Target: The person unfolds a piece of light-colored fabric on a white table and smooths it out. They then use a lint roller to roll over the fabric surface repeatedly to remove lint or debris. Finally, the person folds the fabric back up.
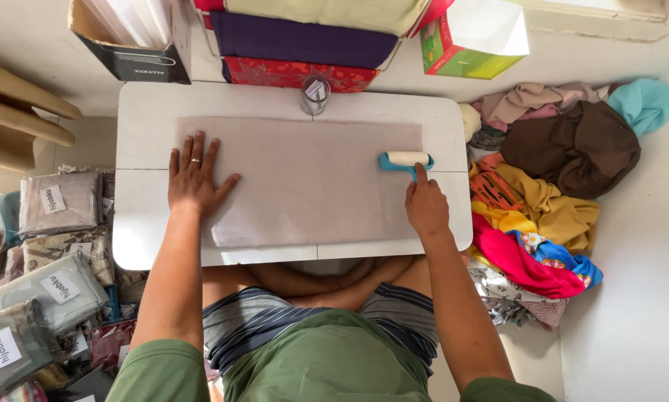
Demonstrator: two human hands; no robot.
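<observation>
**Ana:** Head view first: where is the lint roller?

**Ben:** The lint roller [407, 159] lies on the pale mauve cloth [305, 186], near that cloth's right edge. Its white roll sits crosswise in a blue frame, and the blue handle runs back toward the person.

**Ana:** Who has it?

**Ben:** The right hand [426, 207] is clenched around the handle, index finger stretched along it toward the roll.

**Ana:** And the other hand?

**Ben:** The left hand [194, 181] grasps nothing. It lies flat with fingers spread on the cloth's left part, a ring on one finger.

**Ana:** What is the cloth on?

**Ben:** It is spread smooth over a low white table [145, 112], covering most of the top. The person sits cross-legged behind the table's near edge, knees under it.

**Ana:** Anything else on the table?

**Ben:** A small clear jar [314, 94] stands at the far edge, just beyond the cloth.

**Ana:** And around the table?

**Ben:** Beyond the far edge sits a stack of folded fabrics [305, 41], cream over purple over red, with a cardboard box [126, 37] to its left and a green carton [472, 45] to its right. Right of the table lies a heap of loose garments [550, 201], brown, mustard, pink, blue and teal. Left of the table, clear packets of folded cloth [52, 246] with white labels are piled on the floor.
</observation>
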